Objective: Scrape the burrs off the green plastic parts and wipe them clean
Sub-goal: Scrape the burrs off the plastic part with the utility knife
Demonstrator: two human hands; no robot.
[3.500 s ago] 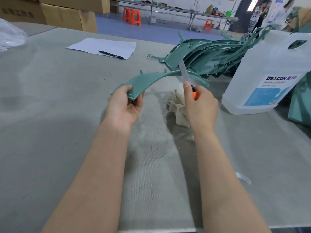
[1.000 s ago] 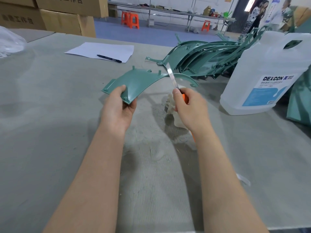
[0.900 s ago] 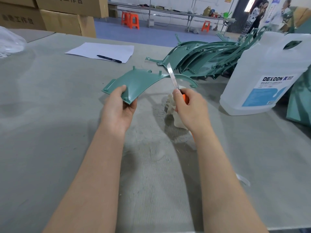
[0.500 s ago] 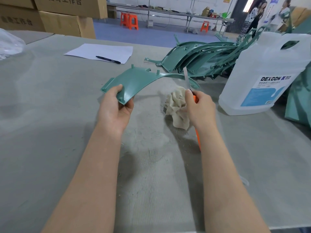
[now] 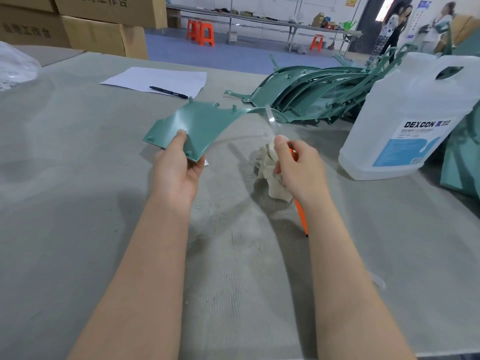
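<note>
The left hand (image 5: 179, 170) grips a curved green plastic part (image 5: 200, 126) at its near, wide end, thumb pressed on the upper face and fingers curled beneath the edge. The part is lifted clear of the grey bench (image 5: 78, 203) and arcs away to the right, narrowing to a thin strip that ends just in front of the heap of green parts (image 5: 311, 97) piled further back.

The right hand (image 5: 298, 167) sits just right of the left one, apart from it, and is clenched around two things at once: an orange-handled scraper (image 5: 301, 214), whose handle runs back under the wrist, and a crumpled beige rag (image 5: 270, 172) bunched against the palm and hanging below the fingers. The scraper's pale blade (image 5: 271, 120) rises from beside the thumb and is blurred; its tip meets the narrow strip of the held part, though whether it truly touches cannot be told.

A large white jug (image 5: 415, 113) with a blue label reading DEXCON stands on the bench to the right of the right hand, near the heap. Further back on the left lies a sheet of white paper (image 5: 155, 79) with a black pen (image 5: 168, 92) across its near edge. Cardboard boxes (image 5: 91, 24) stand behind the bench, and orange stools (image 5: 201, 32) show on the blue floor beyond.
</note>
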